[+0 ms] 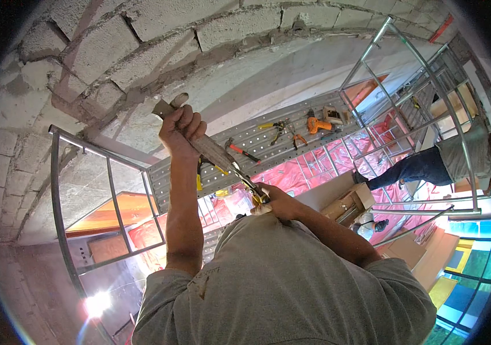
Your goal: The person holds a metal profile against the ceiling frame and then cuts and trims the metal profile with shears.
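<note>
My left hand [182, 131] is raised in front of the wall, its fingers wrapped round a long, flat grey strip [215, 152] that looks like metal. The strip slants down to the right from that fist. Lower down, near my chest, my right hand [279, 202] is closed on yellow-handled snips [259, 195]. Their metal jaws meet the strip's lower end; whether they bite into it I cannot tell. Below the strip, a hammer [242, 151] with a red and black handle lies on the grey perforated scaffold platform [199, 150]. Another yellow-handled tool [200, 175] lies beside my left forearm.
Farther right on the platform are yellow-handled pliers [268, 125], orange-handled pliers [298, 140], an orange cordless drill [317, 123] and a small box [332, 114]. Scaffold rails [59, 190] rise at both ends. Pink sheeting [297, 169] covers the floor below; a person [424, 167] stands at right.
</note>
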### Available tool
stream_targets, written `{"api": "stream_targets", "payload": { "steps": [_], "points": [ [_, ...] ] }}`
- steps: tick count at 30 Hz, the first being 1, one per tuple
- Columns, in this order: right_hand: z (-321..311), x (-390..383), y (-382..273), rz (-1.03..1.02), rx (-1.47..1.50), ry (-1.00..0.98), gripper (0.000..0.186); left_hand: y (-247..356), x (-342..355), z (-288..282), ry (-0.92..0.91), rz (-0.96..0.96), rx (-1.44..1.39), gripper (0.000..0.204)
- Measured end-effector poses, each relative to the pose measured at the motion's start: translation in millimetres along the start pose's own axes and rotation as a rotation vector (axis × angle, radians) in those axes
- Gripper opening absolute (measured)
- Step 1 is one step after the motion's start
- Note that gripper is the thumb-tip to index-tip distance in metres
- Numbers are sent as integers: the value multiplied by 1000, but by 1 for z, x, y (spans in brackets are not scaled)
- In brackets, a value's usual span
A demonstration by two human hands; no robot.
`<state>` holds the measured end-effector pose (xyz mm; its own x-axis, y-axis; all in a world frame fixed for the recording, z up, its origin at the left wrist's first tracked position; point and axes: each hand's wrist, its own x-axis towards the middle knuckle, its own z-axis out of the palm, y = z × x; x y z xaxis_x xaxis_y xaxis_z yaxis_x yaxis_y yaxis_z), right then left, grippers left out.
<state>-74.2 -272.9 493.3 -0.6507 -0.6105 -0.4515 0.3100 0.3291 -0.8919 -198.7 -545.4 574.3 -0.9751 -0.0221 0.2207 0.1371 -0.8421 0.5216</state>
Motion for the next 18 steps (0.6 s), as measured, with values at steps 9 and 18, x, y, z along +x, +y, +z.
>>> {"api": "stream_targets", "payload": {
  "steps": [9, 18],
  "points": [
    [2, -2, 5, -38, 38, 87, 45, -5, -8, 8, 47, 87, -22, 25],
    [3, -5, 10, -85, 109, 83, 41, -3, -13, 16, 136, 118, 74, 26]
  ]
}}
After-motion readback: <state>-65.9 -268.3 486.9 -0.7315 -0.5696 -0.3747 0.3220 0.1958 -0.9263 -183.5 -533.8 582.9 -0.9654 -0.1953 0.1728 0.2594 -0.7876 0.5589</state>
